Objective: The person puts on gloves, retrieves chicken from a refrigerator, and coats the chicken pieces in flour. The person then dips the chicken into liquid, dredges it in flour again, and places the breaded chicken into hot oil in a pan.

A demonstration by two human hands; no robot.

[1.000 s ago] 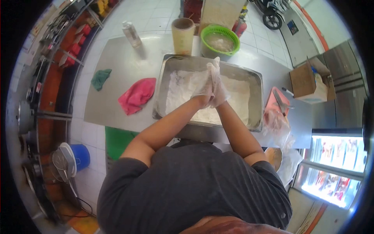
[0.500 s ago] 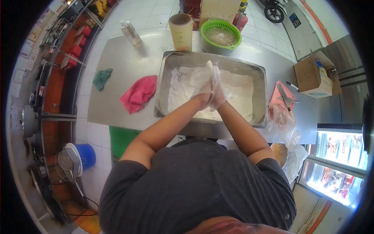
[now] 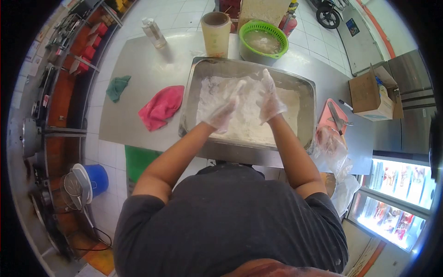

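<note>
Both hands wear thin clear plastic gloves dusted with white powder. Over the left half of a steel tray [image 3: 185,111], my left hand [image 3: 226,111] is held on edge with its fingers stretched out and nothing in it. My right hand [image 3: 270,100], also open with fingers extended, hovers over the tray's middle, its palm turned toward the left. A gap separates the two hands. Below them, a layer of white flour-like powder [image 3: 251,123] covers the tray's bottom, heaped unevenly toward the left.
Behind the tray stand a tall cylindrical container [image 3: 216,41], a green basket [image 3: 281,38] and a clear bottle [image 3: 154,33]. Pink cloth [image 3: 161,108] and green cloth [image 3: 118,87] lie left. At right are a pink tray with a knife [image 3: 333,113], a plastic bag [image 3: 330,143] and a cardboard box [image 3: 369,94].
Half a second ago my palms were pressed together above the powder. They have parted, the left hand moving left and the right hand moving right.
</note>
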